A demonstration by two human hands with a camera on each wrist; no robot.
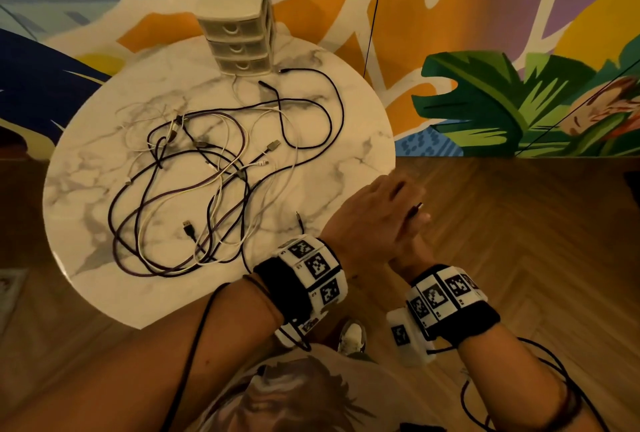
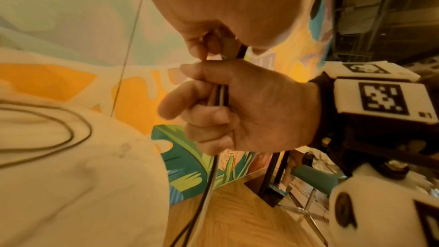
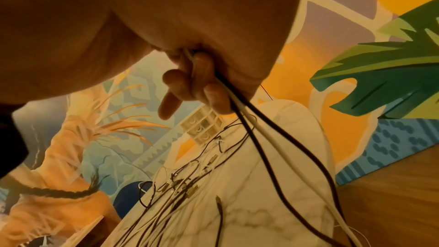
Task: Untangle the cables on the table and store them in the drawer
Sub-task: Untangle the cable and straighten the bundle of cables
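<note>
Cables (image 1: 214,168), black and white, lie tangled on the round marble table (image 1: 346,141), in front of the closed three-drawer unit (image 1: 239,33). At the table's right edge the left hand (image 1: 367,220) covers the right hand (image 1: 412,244), and a plug tip shows between them.

From the left wrist, the right hand (image 2: 240,108) grips a bundle of dark and pale cables in its curled fingers; the left fingers (image 2: 197,44) pinch a connector just above it.

From the right wrist, the right hand's fingers (image 3: 213,91) are curled round black and white cables that run down to the table (image 3: 273,213).
</note>
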